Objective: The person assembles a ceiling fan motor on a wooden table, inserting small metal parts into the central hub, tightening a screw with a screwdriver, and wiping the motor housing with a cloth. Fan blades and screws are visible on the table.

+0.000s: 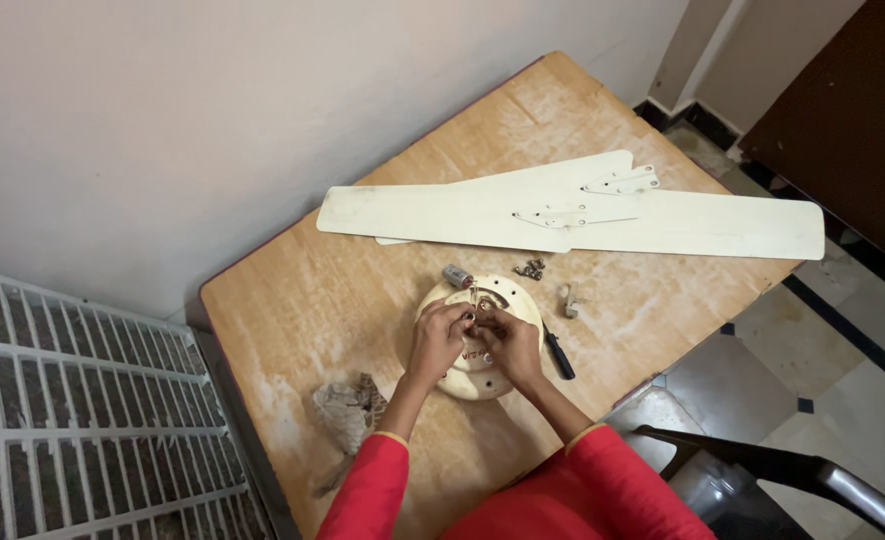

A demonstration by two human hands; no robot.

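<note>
Fingers of left hand (pixel 438 335) and right hand (pixel 507 340) pinch, it seems, small wires on round cream fan motor (pixel 479 372) near table (pixel 292 300) front edge.

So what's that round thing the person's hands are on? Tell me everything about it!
The round cream disc looks like a ceiling fan's motor housing, smooth and a bit grubby, with small holes near its rim and wires at its middle. It lies flat on the wooden table, near the front edge. The left hand and right hand rest on top, fingers pinching at the centre. A small grey cylinder sits at its far edge, and a dark-handled tool lies beside it.
</note>
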